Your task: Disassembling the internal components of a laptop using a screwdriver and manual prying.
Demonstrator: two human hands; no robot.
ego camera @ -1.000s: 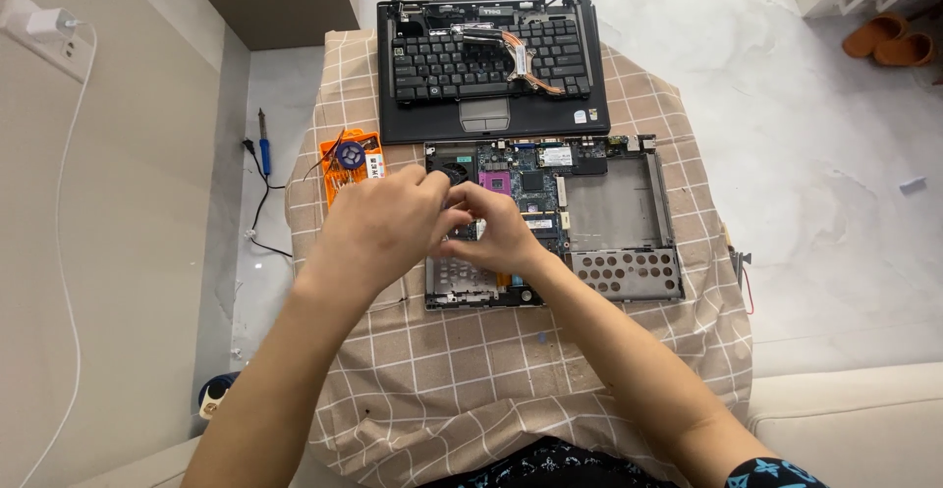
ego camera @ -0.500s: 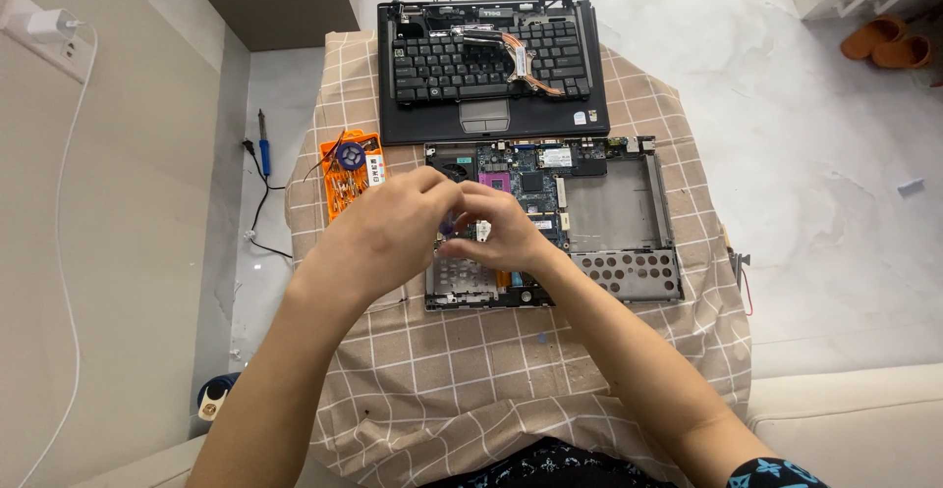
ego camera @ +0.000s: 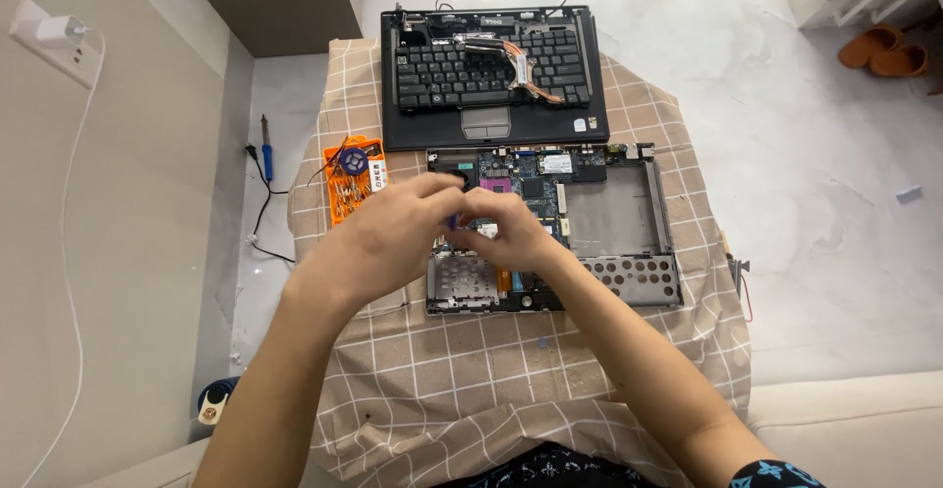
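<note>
Directly beneath left hand (ego camera: pixel 388 238) and right hand (ego camera: pixel 511 233), opened laptop base (ego camera: pixel 609 218), screwdriver (ego camera: pixel 453 220) between fingertips

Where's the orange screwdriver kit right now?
In the head view, the orange screwdriver kit lies on the checked cloth, left of the opened laptop base.

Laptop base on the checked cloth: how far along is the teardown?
Done: the keyboard deck is off and lies behind the laptop base, whose circuit board is exposed. In hand: left hand and right hand meet over the board's left side around a small purple-tipped tool. Left: the board still sits in the base.
</note>
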